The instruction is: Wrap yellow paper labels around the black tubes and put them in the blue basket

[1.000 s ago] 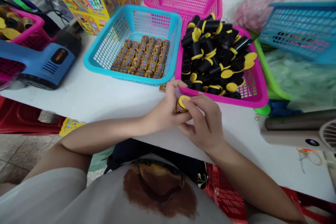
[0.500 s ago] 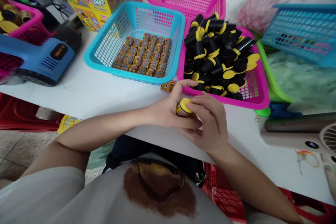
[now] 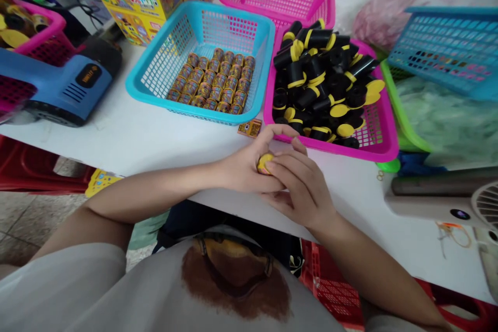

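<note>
A white table (image 3: 155,150) carries two open-mesh plastic baskets side by side: a turquoise basket (image 3: 134,80) of neatly packed, gold-labelled small cans (image 3: 210,80), and a magenta basket (image 3: 330,148) heaped with loose black cylinders with yellow ends (image 3: 322,78). A small printed orange card (image 3: 249,128) lies on the table just below the turquoise basket. Between the person's hands, near the table's front edge (image 3: 218,199), sits a small yellow-capped canister (image 3: 263,163), mostly hidden. The left hand (image 3: 245,168) curls around it, and the right hand (image 3: 303,189) closes over it, both nearly shut and holding it firmly. The right fingers (image 3: 284,163) press across its side. If it slipped, this round canister could roll off that edge. A careless lift of the left fingertips could also catch the magenta rim and spill the loose heap.
</note>
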`<state>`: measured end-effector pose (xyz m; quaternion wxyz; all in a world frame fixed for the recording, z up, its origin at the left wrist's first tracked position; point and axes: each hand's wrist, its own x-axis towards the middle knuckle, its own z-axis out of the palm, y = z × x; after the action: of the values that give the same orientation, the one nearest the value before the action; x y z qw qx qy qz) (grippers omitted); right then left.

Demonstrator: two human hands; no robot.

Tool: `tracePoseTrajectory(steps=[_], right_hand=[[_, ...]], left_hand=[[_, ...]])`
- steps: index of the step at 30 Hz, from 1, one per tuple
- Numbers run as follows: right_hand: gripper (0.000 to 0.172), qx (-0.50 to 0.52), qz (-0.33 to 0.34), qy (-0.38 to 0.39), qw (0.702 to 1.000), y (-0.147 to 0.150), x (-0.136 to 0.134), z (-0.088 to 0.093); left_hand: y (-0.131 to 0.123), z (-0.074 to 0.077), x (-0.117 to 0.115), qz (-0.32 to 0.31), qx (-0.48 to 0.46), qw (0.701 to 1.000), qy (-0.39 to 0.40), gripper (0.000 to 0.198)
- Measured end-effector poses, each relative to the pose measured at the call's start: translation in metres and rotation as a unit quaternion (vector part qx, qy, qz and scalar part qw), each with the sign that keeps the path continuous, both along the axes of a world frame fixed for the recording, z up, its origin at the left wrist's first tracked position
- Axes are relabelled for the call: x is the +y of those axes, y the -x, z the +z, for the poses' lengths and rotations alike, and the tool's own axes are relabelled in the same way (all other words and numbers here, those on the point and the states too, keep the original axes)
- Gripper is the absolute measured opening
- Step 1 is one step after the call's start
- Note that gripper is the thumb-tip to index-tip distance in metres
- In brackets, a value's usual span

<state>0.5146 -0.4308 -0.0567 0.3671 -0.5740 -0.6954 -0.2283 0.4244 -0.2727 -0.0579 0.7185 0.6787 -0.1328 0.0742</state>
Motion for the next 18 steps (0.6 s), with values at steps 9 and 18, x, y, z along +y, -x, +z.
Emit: tracePoseTrajectory(steps=[9,18], right_hand=[[0.037,-0.031,-0.034,-0.017,0.999,-0.002,0.0,0.001],[0.036,-0.035,0.027,-0.023,0.999,-0.011,0.003,-0.008]], left_hand=[[0.006,0.0,-0.007,0.104,0.005,0.994,-0.024,0.083],[-0.002,0.009,0.014,-0.002,-0.057,0.996,-0.064,0.069]])
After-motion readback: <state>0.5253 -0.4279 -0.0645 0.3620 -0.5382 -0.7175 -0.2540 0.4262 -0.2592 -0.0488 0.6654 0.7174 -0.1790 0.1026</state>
